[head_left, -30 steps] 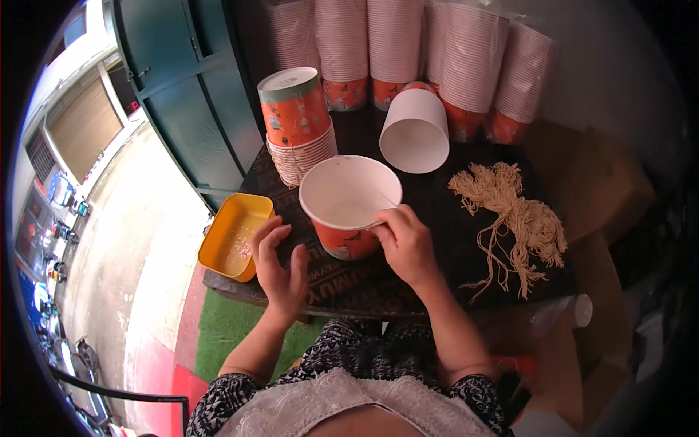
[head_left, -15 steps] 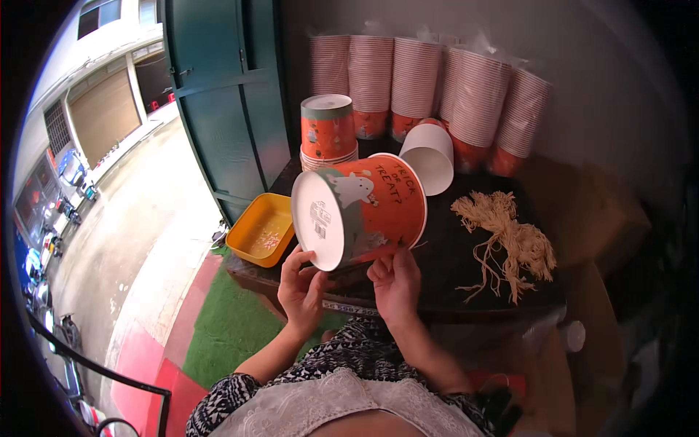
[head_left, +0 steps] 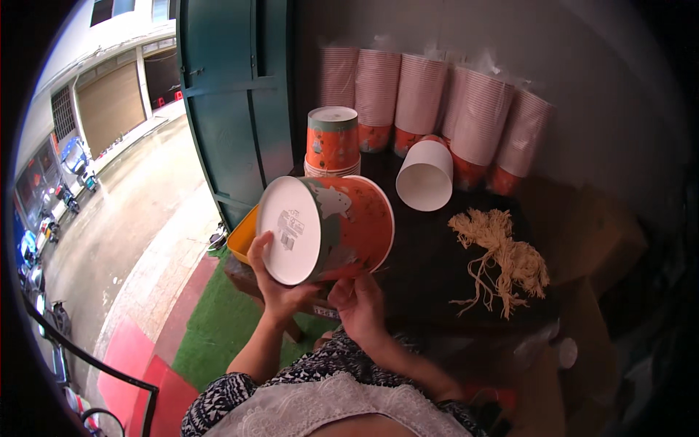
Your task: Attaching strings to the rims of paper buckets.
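Observation:
A large orange paper bucket [head_left: 357,227], printed with a white ghost, lies tilted on its side in front of me. Its white base faces left and its rim points right. My left hand [head_left: 277,288] supports it from below, the thumb pressed on the base's edge. Under the bucket, close to the rim, my right hand [head_left: 358,306] has its fingers pinched together. A thin pale strand shows by these fingertips; what they pinch is too small to make out. To the right, a bundle of cream cotton cords [head_left: 510,258] rests on the dark table [head_left: 429,269].
An upside-down stack of orange buckets [head_left: 333,142] stands behind the held one. Beside it another bucket [head_left: 424,186] lies with its white inside facing me. Tall plastic-wrapped stacks [head_left: 422,95] line the wall. A yellow tray [head_left: 244,237] is partly hidden at left, near the green door [head_left: 237,109].
Both hands have moved left with the bucket, and its base has turned more toward me. The bucket now covers most of the yellow tray. My view has shifted slightly.

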`<state>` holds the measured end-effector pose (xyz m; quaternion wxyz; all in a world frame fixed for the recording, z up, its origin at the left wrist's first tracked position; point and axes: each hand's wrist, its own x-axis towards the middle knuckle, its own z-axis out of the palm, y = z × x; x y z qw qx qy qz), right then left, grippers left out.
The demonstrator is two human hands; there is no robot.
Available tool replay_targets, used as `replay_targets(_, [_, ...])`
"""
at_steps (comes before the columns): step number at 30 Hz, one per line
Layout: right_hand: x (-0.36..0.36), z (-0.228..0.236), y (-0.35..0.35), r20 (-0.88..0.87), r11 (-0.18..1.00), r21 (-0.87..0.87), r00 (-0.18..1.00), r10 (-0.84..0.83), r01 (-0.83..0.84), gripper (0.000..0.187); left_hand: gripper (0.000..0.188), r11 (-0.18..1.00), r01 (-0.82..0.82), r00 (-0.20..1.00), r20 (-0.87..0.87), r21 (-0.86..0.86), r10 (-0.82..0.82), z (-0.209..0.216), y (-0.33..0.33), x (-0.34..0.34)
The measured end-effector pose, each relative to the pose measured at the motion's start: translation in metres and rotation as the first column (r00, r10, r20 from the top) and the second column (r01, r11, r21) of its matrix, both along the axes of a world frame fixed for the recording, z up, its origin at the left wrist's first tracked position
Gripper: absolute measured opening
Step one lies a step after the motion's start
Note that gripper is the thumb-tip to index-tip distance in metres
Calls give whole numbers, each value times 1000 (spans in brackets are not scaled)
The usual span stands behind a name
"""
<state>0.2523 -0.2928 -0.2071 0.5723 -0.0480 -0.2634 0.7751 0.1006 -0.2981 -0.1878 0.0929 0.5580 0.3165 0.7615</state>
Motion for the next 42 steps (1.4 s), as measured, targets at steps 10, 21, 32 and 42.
replay_targets(10, [40, -17, 48, 589, 971, 226, 782, -204, 83, 54, 103, 959, -269, 963, -53, -92, 265, 47, 18, -45])
replay_targets(21, [119, -7, 85, 674, 990, 132, 728, -128, 52, 26, 99, 900, -435, 830, -406, -38, 384, 132, 119, -166])
replay_targets(32, [137, -20, 85, 664, 968, 92, 710, -235, 235, 23, 106, 939, -154, 982, -151, -306, 112, 172, 206, -177])
replay_targets(42, [137, -23, 86, 695, 947, 92, 661, -282, 307, 24, 106, 953, -135, 973, -216, -270, 77, 210, 241, -189])
